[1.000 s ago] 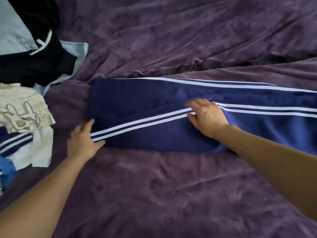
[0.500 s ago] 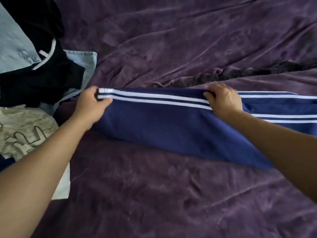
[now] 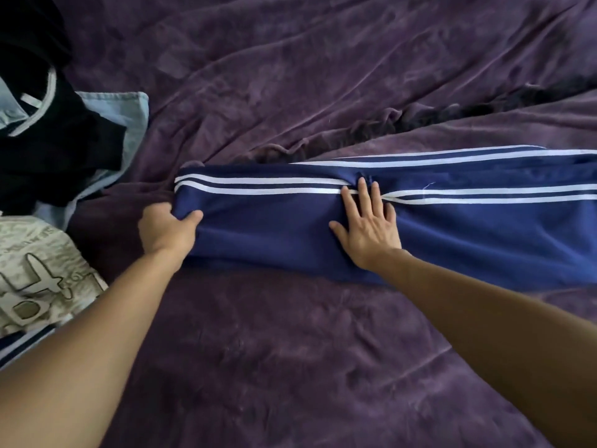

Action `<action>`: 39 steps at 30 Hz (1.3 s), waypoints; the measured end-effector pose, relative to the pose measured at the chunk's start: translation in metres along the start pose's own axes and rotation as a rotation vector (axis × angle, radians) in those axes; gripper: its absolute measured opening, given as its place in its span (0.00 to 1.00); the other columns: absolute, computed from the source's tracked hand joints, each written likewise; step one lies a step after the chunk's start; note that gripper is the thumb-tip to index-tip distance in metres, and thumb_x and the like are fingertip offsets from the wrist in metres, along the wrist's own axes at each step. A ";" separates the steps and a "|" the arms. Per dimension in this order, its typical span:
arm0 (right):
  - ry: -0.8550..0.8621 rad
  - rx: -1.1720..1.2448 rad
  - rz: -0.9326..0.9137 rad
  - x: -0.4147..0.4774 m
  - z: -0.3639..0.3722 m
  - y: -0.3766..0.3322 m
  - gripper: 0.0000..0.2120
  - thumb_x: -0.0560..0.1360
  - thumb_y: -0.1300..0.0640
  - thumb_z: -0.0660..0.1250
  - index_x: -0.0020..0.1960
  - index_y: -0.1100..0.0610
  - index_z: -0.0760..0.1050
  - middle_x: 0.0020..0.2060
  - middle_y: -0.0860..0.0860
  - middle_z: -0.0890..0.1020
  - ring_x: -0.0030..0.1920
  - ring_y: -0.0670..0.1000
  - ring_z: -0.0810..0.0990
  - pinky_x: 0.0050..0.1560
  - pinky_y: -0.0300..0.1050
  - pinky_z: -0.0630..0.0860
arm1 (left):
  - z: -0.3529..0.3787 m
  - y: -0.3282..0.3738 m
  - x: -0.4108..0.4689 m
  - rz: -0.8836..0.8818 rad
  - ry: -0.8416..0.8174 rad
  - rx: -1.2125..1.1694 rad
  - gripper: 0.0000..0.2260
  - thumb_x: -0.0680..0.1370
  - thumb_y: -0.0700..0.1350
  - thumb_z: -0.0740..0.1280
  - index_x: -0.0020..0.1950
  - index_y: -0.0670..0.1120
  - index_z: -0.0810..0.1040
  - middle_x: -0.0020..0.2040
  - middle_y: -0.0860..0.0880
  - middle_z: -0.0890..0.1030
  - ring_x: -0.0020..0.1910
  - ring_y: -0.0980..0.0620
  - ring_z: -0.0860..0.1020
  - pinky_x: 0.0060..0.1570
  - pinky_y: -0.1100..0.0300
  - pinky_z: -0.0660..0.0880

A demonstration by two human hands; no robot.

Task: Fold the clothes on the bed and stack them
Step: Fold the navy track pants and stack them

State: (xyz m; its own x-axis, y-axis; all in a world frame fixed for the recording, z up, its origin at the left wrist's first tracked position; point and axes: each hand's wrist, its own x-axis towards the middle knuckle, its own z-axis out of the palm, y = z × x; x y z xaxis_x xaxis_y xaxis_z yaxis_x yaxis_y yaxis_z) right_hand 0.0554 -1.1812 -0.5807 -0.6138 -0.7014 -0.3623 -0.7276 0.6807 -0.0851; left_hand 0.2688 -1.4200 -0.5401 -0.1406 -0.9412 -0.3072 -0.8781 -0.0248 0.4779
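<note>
Head view: navy trousers lie lengthwise across the purple bed, apparently doubled leg on leg. Their white stripes run along the far side, and the right end passes out of frame. Left hand grips the left end, thumb on top and fingers curled under the cloth. Right hand lies flat and spread on the trousers, fingertips on the stripes, grasping nothing. Assessment: the step in hand appears to be the crosswise fold. The flat right hand should serve as the crease line and press firmly. The left hand should lift its end only enough to clear the lower layer, then carry it rightward, laying stripe on stripe so the edges finish square. A small pucker shows beside the right fingertips and should be smoothed before the fold covers it. The plush bed cover probably drags cloth, so lifting is safer than sliding. A black garment, a pale blue piece and a printed shirt lie at left, near the gripped end.
</note>
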 end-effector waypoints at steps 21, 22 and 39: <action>0.208 0.353 0.380 -0.150 -0.062 0.335 0.29 0.78 0.42 0.59 0.76 0.45 0.56 0.78 0.49 0.54 0.75 0.53 0.56 0.61 0.57 0.70 | 0.189 0.303 -0.307 0.419 -0.399 -0.093 0.07 0.77 0.46 0.64 0.47 0.45 0.69 0.48 0.44 0.79 0.47 0.41 0.78 0.41 0.51 0.73; 0.199 0.346 0.375 -0.155 -0.062 0.352 0.29 0.78 0.42 0.59 0.76 0.45 0.56 0.78 0.49 0.54 0.75 0.53 0.57 0.61 0.57 0.70 | 0.207 0.308 -0.315 0.422 -0.433 -0.076 0.07 0.77 0.47 0.64 0.49 0.45 0.70 0.49 0.44 0.79 0.48 0.41 0.78 0.42 0.51 0.73; 0.263 0.708 0.997 -0.117 -0.076 0.583 0.34 0.69 0.36 0.69 0.66 0.58 0.69 0.62 0.58 0.76 0.62 0.59 0.75 0.60 0.52 0.70 | 0.325 0.271 -0.347 0.723 -0.575 0.848 0.26 0.82 0.56 0.48 0.77 0.57 0.39 0.78 0.43 0.37 0.76 0.38 0.39 0.71 0.33 0.48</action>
State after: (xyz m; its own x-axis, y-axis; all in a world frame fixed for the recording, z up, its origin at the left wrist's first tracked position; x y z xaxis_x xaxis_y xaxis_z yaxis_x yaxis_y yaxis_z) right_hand -0.3200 -0.7183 -0.5178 -0.9042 0.2190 -0.3667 0.3633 0.8459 -0.3906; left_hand -0.0690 -0.9905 -0.5711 -0.7040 -0.3601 -0.6121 -0.5040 0.8606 0.0733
